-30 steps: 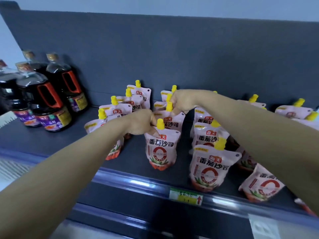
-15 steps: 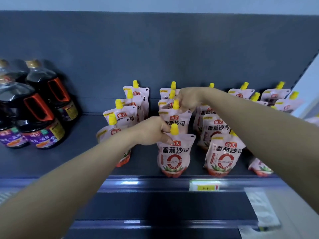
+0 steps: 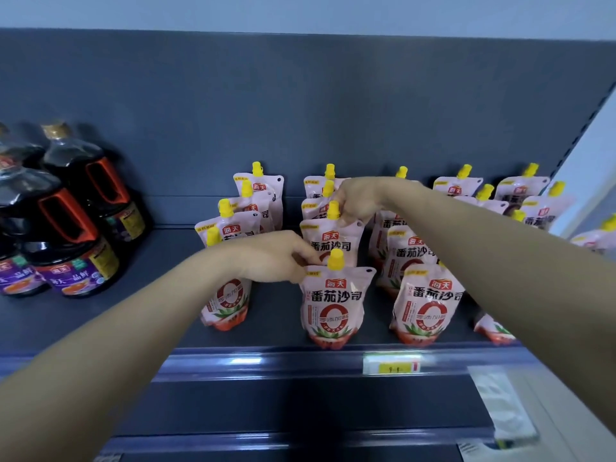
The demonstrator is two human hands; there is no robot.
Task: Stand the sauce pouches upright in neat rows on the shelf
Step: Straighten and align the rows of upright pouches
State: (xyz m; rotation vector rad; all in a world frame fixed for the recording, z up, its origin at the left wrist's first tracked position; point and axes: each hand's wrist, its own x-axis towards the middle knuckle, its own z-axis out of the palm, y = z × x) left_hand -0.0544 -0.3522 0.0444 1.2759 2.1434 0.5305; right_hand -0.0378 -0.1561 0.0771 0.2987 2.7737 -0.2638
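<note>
1. One head-worn wide-angle view, facing forward and slightly down at the shelf [image 3: 100,328] from close range.
2. Both forearms enter from the lower corners; the back panel [image 3: 300,111] fills the upper frame.

the sauce pouches [image 3: 331,305] stand upright on the shelf [image 3: 100,315] in rows running front to back, filling the centre and right of the frame. bottles [image 3: 71,228] stand well apart from them at the left edge. a price tag [image 3: 391,364] sits on the shelf's front rail, at lower right, below the front pouches.
</note>
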